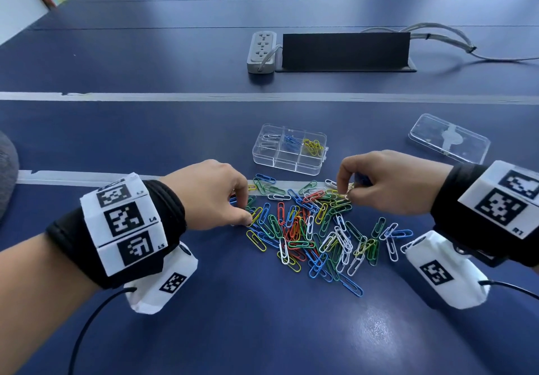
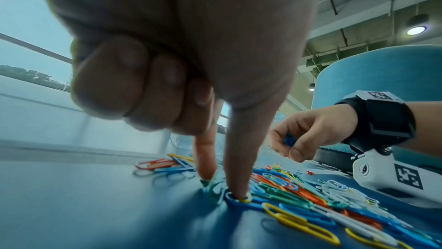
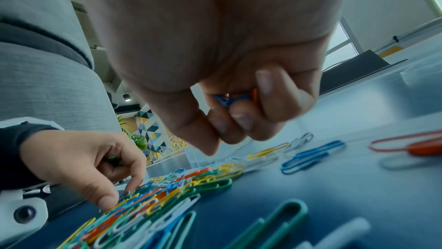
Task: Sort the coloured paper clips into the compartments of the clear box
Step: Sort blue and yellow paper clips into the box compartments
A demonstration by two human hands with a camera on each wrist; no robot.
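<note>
A heap of coloured paper clips point(image 1: 315, 232) lies on the blue table, just in front of the clear box point(image 1: 316, 167). The box's back row holds white, blue and yellow clips in separate compartments. My left hand point(image 1: 243, 211) is at the heap's left edge, index finger and thumb pressed down on clips point(image 2: 223, 185). A green clip point(image 3: 114, 158) shows inside its curled fingers. My right hand point(image 1: 346, 195) hovers over the heap's far right edge. Its curled fingers hold blue clips point(image 3: 227, 100) and an orange one, thumb and index pinched together just above the table.
The box's clear lid point(image 1: 449, 138) lies to the right of the box. A power strip point(image 1: 261, 51) and a black panel point(image 1: 344, 51) sit farther back with cables. Pale tape lines cross the table. Stray clips point(image 1: 390, 237) spread toward my right wrist.
</note>
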